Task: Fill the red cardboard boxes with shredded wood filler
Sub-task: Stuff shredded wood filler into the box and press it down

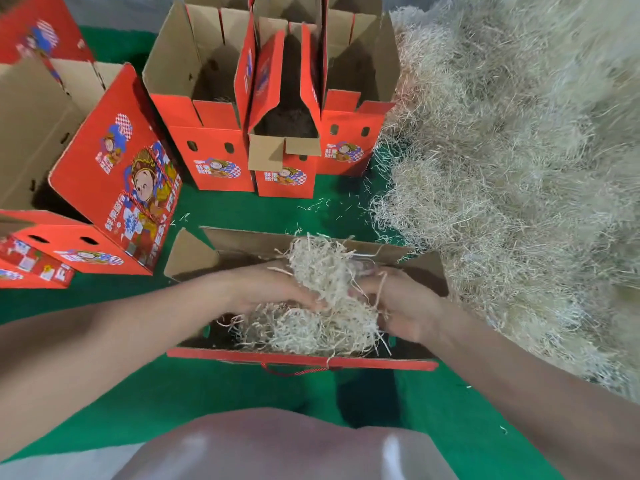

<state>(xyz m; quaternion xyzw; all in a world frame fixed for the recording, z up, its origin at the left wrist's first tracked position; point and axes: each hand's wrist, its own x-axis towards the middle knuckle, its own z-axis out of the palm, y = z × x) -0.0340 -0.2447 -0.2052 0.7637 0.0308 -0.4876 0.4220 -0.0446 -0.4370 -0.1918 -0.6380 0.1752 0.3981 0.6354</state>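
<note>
While the person leans over the green mat (242, 393), both hands work above the open red box (301, 361) lying directly in front of them.

Left hand (273, 289): the fingers are curled into the left side of a clump of shredded wood filler (325, 268) and grasp it.

Right hand (403, 306): the fingers are curled into the right side of the same clump and grasp it. Loose strands lie across them.

Clump position: it is held between the two hands above the box opening. Its lower part touches the filler layer (304, 332) inside the box.

Filler layer: it covers the middle and right of the box interior. The left end shows dark.

Box details: the far flaps stand open, brown side showing. A red cord handle (298, 371) hangs from the near wall.

Supply: a large loose pile of filler (502, 168) occupies the right of the scene, just beside the right end of the box. Stray strands lie on the mat near it.

Far side: three upright red boxes (287, 178) stand side by side with flaps raised. Their interiors are too dark to tell the contents.

Left side: a further red box (114, 168), printed with a cartoon figure, stands open.
</note>
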